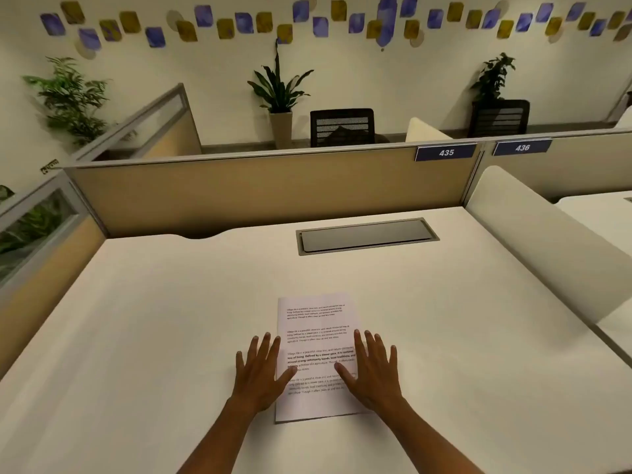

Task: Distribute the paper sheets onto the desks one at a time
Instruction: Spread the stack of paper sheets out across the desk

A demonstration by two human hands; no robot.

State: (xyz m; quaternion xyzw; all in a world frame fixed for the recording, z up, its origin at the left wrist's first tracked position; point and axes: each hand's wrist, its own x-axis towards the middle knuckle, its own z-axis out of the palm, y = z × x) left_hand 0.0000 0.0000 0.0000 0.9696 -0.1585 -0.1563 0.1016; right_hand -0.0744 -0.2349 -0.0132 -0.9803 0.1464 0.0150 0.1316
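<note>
A stack of printed paper sheets lies flat on the white desk, near its front middle. My left hand rests with straight, spread fingers on the stack's left edge. My right hand lies the same way on its right edge. Both palms face down and neither hand grips anything. The lower part of the stack shows between my two hands.
A grey cable hatch is set into the desk's far side. Tan partition panels with labels 435 and 436 close off the back. A cream divider separates the neighbouring desk on the right. Chairs and potted plants stand beyond.
</note>
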